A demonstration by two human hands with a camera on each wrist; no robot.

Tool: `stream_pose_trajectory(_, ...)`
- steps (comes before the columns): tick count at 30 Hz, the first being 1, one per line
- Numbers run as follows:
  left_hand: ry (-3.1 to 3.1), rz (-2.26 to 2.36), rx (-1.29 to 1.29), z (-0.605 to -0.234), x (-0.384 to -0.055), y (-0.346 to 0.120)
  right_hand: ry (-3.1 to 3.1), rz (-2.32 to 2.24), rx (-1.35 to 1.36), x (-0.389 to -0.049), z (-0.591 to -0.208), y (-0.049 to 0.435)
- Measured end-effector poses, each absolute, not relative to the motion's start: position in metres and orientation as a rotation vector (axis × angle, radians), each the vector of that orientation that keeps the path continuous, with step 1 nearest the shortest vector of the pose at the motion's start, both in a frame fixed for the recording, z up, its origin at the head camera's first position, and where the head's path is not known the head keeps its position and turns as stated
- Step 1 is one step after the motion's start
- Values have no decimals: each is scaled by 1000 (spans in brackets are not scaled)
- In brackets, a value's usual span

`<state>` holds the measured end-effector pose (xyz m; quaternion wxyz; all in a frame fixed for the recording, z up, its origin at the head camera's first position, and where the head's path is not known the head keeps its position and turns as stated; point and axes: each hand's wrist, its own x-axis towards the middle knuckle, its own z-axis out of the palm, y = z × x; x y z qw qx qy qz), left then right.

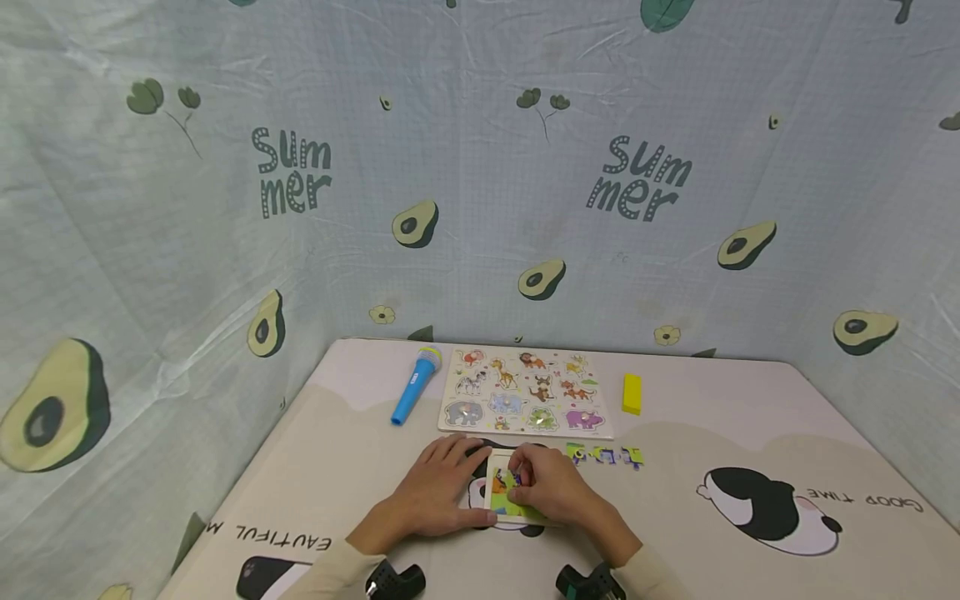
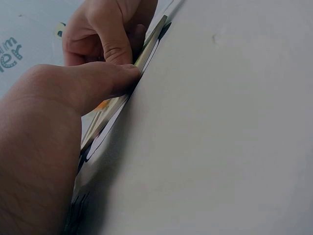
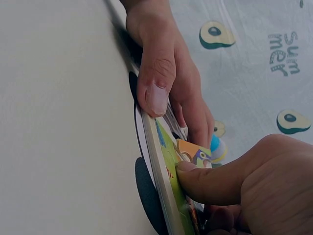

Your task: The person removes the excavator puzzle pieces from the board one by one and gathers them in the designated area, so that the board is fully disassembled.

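A small picture puzzle board [image 1: 490, 487] with a pale frame lies in front of me. My left hand [image 1: 435, 492] holds its left side, with the thumb [image 3: 155, 100] on the near corner and the index finger at the far corner. Over the board's right part, my right hand [image 1: 553, 483] has its thumb and fingers bent together. In the right wrist view they pinch an orange and purple puzzle piece [image 3: 199, 152] that stands tilted up from the green picture. The fingertips of the right hand are partly hidden behind its thumb.
Several small loose puzzle pieces [image 1: 603, 455] lie right of the board. Behind it is a larger animal peg puzzle [image 1: 525, 430]. A blue toy microphone [image 1: 414, 392] lies to that puzzle's left, and a yellow block [image 1: 632, 394] to its right. Printed curtains [image 1: 480, 167] surround the table.
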<state>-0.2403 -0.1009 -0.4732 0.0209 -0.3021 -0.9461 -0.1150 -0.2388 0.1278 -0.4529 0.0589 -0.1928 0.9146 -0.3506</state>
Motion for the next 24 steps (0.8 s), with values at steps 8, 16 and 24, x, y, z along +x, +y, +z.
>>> stream_pose_trajectory(8, -2947, -356, -931, -473, -242, -100, 2796, -1020, -639, -239, -453, 129)
stream_pose_trajectory(16, -2960, -340, -923, -473, -241, -100, 2794, -1044, -667, -240, -454, 128)
stream_pose_trajectory(24, -2951, -355, -929, -475, -242, -100, 2704, -1215, -666, -240, -455, 129)
